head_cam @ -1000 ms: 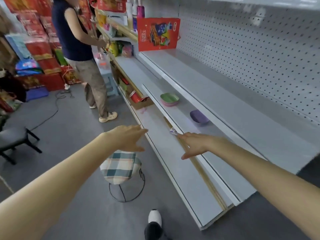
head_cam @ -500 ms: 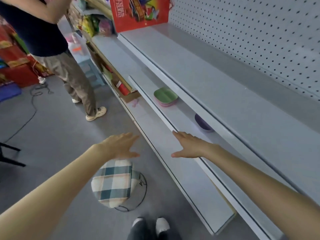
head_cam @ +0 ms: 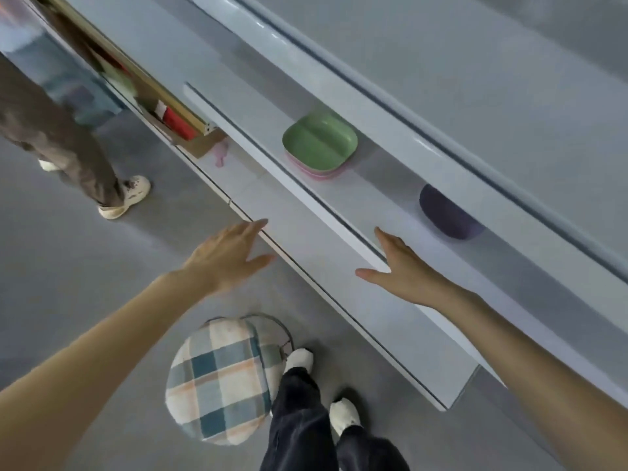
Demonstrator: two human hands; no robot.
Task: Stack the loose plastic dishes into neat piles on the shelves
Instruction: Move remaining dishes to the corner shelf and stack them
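Holding left hand [head_cam: 224,260] and right hand [head_cam: 404,270] spread flat, empty, near shelf [head_cam: 370,209]. Judging green dish [head_cam: 319,139] and purple bowl [head_cam: 448,212] light, stiff, slick plastic; favouring pinching at rims.

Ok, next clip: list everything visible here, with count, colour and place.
square green plastic dish: one, green, atop the pink pile on the middle shelf.
pink plastic dishes: count unclear, pink, stacked under the green one.
purple plastic dish: one, purple, same shelf, right of the pile and apart from it, partly under the shelf above.
white metal shelves: several tiers, pale grey-white.
round checked cushioned stool: one, blue, orange and cream, on the floor.
another person's legs: two, brown trousers, pale shoes, upper left.
own legs: two, dark trousers, white shoes, bottom centre.
left hand: one, open and empty, by the lowest shelf's edge.
right hand: one, open and empty, at the middle shelf's front edge.
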